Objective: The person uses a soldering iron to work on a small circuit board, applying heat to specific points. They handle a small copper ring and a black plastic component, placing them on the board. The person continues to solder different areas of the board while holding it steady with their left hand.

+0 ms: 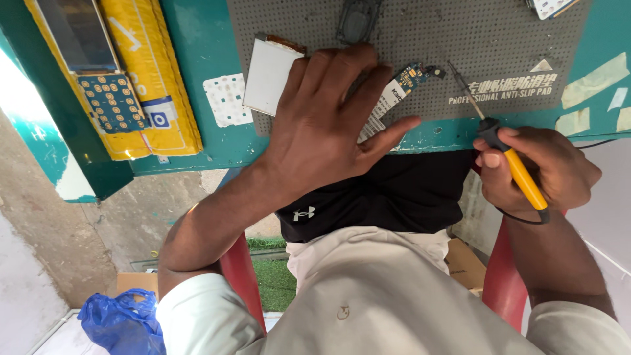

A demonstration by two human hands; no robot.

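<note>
My left hand (328,125) lies flat on the grey anti-slip pad (499,39), fingers spread, pressing down a small blue circuit board (411,77) with a white ribbon strip (384,108). My right hand (545,167) grips a soldering iron with a yellow and black handle (519,172). Its thin metal tip (460,77) points toward the board's right end, a little apart from it. A white rectangular screen panel (269,73) lies just left of my left hand.
A green table (204,52) carries the pad. On its left lie a yellow padded package (158,59) with a dark keypad board (113,102) and a screen piece (75,33), plus a white keypad sheet (227,98). A blue bag (121,322) sits on the floor.
</note>
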